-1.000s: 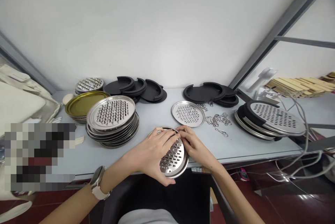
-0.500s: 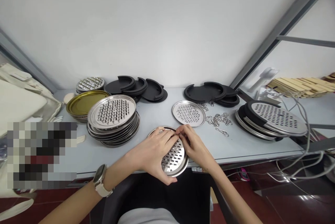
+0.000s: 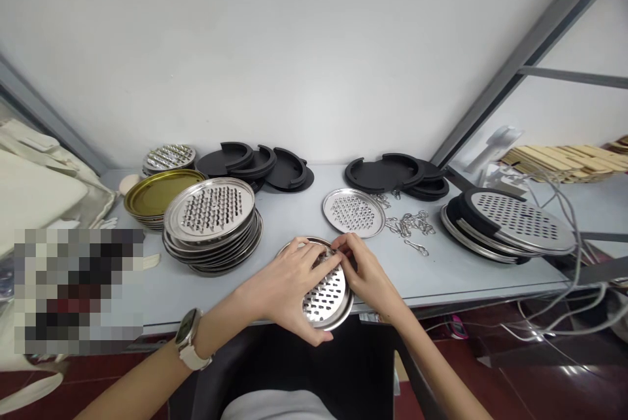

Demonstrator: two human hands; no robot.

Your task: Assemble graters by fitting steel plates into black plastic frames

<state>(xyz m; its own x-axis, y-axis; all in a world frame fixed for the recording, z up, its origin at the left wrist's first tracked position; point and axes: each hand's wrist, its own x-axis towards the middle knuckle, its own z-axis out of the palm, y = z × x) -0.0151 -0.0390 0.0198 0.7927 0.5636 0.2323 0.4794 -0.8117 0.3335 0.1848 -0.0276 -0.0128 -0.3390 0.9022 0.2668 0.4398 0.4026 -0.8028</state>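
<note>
Gray tbl point(image 3: 289, 220) — rnd grater point(image 3: 324, 299), perf. face up.

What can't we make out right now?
Head view, all:
- Left part of the grater: under the left hand.
- Anything between the right hand's fingertips: hidden by its fingers.
- Left-side patch: pixelated.
- Gold lid, right part: behind the grater stack.
- Wooden pieces: cut by right edge.
</note>
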